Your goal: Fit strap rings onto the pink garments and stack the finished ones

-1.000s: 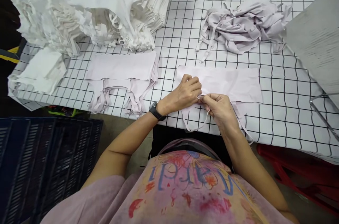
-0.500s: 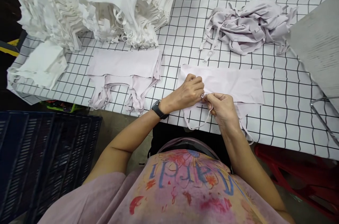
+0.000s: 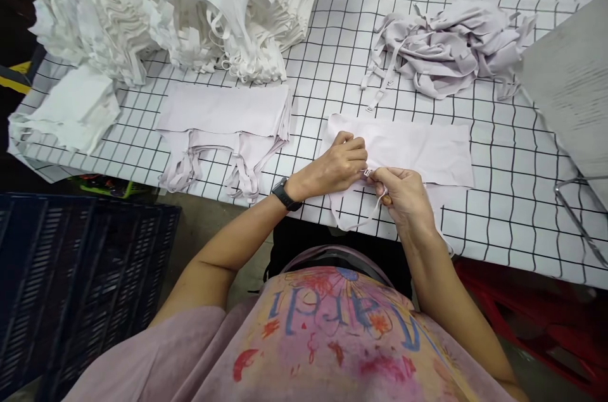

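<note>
A pale lilac strappy garment (image 3: 422, 152) lies flat at the table's front edge, its straps toward me. My left hand (image 3: 344, 161) is closed in a pinch over its left part, at one end of a small strap buckle (image 3: 367, 173). On the buckle's other side, my right hand (image 3: 401, 193) pinches the thin strap (image 3: 363, 223), which loops down over the table edge. The fingertips of both hands nearly meet at the buckle. What lies under the left fingers is partly hidden.
Left of my hands is a neat stack of lilac garments (image 3: 225, 109). Large white garment piles (image 3: 190, 9) stand behind it. A crumpled lilac heap (image 3: 451, 50) lies at the back right, beside a grey board (image 3: 570, 85). Blue crates (image 3: 85, 275) and a red stool (image 3: 532, 320) stand below the table.
The buckle shows more clearly between my fingertips, and my right hand has shifted slightly right with the strap. The garment and the piles stay as they were.
</note>
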Demonstrator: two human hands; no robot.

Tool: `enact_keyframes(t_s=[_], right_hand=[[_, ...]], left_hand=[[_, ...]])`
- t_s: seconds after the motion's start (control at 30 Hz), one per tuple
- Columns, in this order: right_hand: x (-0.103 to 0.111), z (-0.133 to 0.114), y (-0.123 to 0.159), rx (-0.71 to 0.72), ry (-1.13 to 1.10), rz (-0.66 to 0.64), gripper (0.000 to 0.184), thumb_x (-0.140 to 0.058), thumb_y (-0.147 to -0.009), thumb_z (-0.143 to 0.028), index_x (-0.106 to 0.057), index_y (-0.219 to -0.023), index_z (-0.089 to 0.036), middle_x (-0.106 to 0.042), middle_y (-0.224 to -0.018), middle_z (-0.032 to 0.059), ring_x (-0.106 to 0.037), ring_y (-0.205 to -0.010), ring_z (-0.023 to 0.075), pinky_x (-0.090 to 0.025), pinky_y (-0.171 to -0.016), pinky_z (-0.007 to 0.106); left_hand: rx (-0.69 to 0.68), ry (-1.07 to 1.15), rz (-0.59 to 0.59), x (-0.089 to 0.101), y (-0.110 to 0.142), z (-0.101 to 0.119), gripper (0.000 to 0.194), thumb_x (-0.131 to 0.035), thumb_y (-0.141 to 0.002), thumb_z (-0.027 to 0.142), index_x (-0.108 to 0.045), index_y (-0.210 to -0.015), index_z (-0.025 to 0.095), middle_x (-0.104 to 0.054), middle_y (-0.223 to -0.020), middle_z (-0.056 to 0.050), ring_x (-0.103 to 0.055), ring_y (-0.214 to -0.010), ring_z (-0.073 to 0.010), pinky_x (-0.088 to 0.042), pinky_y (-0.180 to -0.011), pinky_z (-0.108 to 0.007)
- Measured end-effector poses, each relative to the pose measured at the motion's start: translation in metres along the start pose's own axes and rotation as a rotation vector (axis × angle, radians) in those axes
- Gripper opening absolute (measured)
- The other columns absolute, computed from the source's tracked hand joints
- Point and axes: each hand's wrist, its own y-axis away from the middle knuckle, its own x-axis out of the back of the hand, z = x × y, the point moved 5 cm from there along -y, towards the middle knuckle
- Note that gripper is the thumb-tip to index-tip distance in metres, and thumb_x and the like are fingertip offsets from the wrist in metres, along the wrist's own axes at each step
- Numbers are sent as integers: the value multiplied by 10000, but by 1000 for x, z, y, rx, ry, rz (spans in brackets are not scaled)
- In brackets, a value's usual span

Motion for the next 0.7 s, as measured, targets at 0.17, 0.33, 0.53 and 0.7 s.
enact_keyframes(t_s=[0.17,0.33,0.53,0.7], right_hand=[[0,2,1,42,31,49,160,-675,-639,-241,-625,-509,-163,-497,-448,-35,-318,-373,38,-188,-360,202],[-1,0,-2,11,68,-10,153,-660,-633,-243,-635,-507,-160,-502,-444,-25,-346,-377,44,-183,-359,196],[2,-6,-2,-15,46,-6,131,-664,-603,-243,-654,-514,-146,-463,-419,-37,-293,-360,29,-154,-348,197],[1,-3,-1,-18,21,8,128,-679,-621,-246,-660,-540,-148,-498,-445,-30,-319,-349,34,-158,-333,194]], left_hand=[[18,52,27,2,2,1,281,-492,-1022,162,-637,-784,199,-700,-877,-40,-580,-965,-199,-393,-942,-445],[21,64,57,4,3,0,294,-486,-1014,134,-651,-781,207,-705,-847,-22,-593,-968,-194,-376,-938,-452],[76,156,110,2,7,-7,225,-548,-995,169,-701,-837,221,-754,-883,1,-624,-946,-183,-378,-937,-459],[140,166,116,-1,9,-9,226,-547,-989,169,-702,-831,218,-761,-889,-1,-632,-951,-194,-366,-922,-456]])
